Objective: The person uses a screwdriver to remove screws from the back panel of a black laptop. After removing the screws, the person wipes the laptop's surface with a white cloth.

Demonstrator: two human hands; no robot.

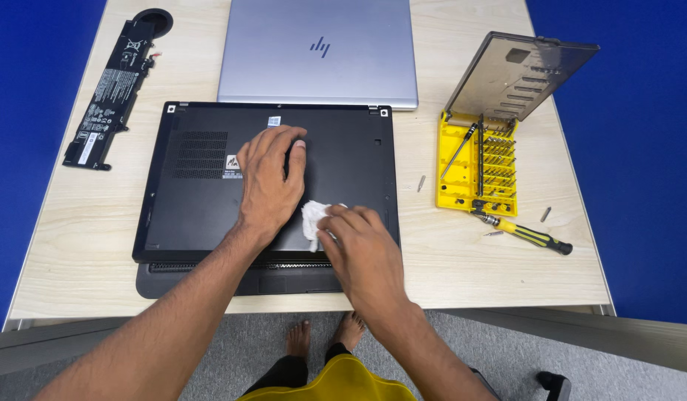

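Now, by label:
Left hand: the left hand (269, 182) lies palm down with fingers spread flat on the black plastic bottom cover of an upturned laptop (202, 208), pressing near its middle and gripping nothing.
Right hand: the right hand (362, 249) has its fingertips pinched closed on a small crumpled white cloth (312, 219), held against the near right part of the cover, just beside the left wrist.
Black laptop: it lies at the near middle of the pale wooden table (69, 245), its near edge overhanging the table's front.
Silver laptop: a closed silver metal laptop (317, 52) sits just beyond it, at the far side.
Battery: a long black battery pack (109, 93) lies at the far left, well apart from the hands.
Tools: a yellow plastic screwdriver-bit case with its clear lid raised (477, 167) stands at the right; a yellow-and-black handled screwdriver (525, 232) lies just near of it, with small loose bits close by.
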